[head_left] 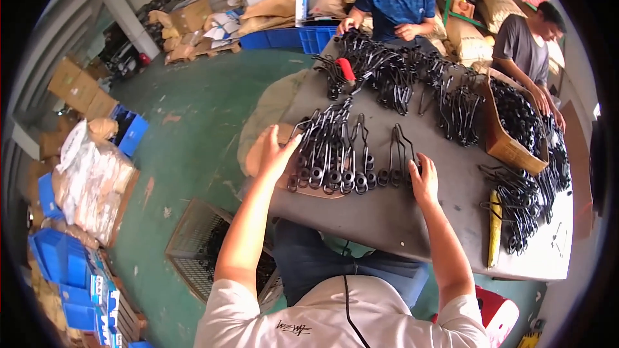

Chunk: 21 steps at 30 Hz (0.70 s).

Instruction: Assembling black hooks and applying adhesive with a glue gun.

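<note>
A row of black bent metal rods (329, 148) with round ring ends lies on the grey table in front of me, ring ends toward me. At its left edge is my left hand (278, 154), thumb and fingers spread, fingertips close to the outermost rods. A smaller group of the same rods (396, 154) lies just to the right, with a gap between. My right hand (424, 180) is against the right side of this small group, its thumb and fingers apart. Some dark part shows between them, and whether the fingertips press on a rod is hard to make out.
Larger heaps of black rods (393, 71) cover the table's far side, with a red object (345, 69) among them. A cardboard box (512, 154) of black parts and a yellow strip (494, 229) are at right. Two people sit or stand beyond. A plastic crate (193, 241) stands on the floor.
</note>
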Tool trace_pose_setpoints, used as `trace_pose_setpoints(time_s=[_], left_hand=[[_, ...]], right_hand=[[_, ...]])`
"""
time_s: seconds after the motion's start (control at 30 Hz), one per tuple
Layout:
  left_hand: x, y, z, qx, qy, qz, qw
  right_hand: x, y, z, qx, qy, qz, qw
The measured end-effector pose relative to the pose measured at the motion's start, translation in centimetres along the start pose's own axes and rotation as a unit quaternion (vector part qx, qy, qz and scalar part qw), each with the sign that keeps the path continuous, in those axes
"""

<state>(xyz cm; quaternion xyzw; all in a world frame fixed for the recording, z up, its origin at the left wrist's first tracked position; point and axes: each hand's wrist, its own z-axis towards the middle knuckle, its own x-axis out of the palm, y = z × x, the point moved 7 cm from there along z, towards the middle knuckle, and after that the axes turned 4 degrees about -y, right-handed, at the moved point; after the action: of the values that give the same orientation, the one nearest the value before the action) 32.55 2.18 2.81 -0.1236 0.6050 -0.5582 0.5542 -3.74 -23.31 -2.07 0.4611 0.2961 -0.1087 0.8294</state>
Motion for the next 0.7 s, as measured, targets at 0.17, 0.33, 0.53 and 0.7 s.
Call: trace_pose_setpoints(time_s=[0.17,0.33,0.53,0.7], left_hand=[[0.6,0.6,2.0,-0.127,0.140,-0.091,0.978],[2.3,-5.4,1.3,-0.058,0.262,-0.053,0.962],[4.1,-0.6,1.5,-0.132,0.279,-0.182,0.934],[6.4,-2.4,-0.3,-0.141,0.270,-0.237,0.923]], right_hand=[[1.7,0.8,1.2,0.014,0.088,-0.102,0.991],[1.9,0.3,1.0,-0.017,0.064,-0.144,0.987],[1.8,1.4,1.1,0.017,0.084,-0.093,0.992],[0.3,-0.3,1.1,0.023,0.061,-0.097,0.993]])
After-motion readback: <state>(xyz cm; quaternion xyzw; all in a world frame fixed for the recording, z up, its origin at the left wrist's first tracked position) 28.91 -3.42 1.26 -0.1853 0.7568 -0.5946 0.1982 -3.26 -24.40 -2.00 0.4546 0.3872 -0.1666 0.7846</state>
